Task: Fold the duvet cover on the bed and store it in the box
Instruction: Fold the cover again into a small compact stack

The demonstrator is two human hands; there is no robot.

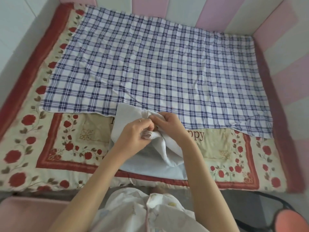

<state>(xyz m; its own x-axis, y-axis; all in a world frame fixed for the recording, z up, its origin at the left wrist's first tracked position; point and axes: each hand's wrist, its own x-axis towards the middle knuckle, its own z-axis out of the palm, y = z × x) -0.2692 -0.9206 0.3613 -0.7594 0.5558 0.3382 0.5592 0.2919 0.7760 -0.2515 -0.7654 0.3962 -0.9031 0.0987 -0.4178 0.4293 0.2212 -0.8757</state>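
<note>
A blue-and-white checked duvet cover [153, 64] lies spread flat over the far part of the bed. At its near edge a pale grey-white cloth piece [150, 164], soft and bag-like, rests on the rose-patterned quilt [66, 148]. My left hand [133, 133] and my right hand [168, 124] meet over its top, both pinching bunched white fabric. I cannot tell whether this pale cloth is part of the duvet cover or a separate fabric box.
Pink and white padded panels [275, 30] wall the bed at the back and right. A white wall [20, 22] stands on the left. A pink bench edge [30, 213] and a round pink stool [291, 220] sit near my body.
</note>
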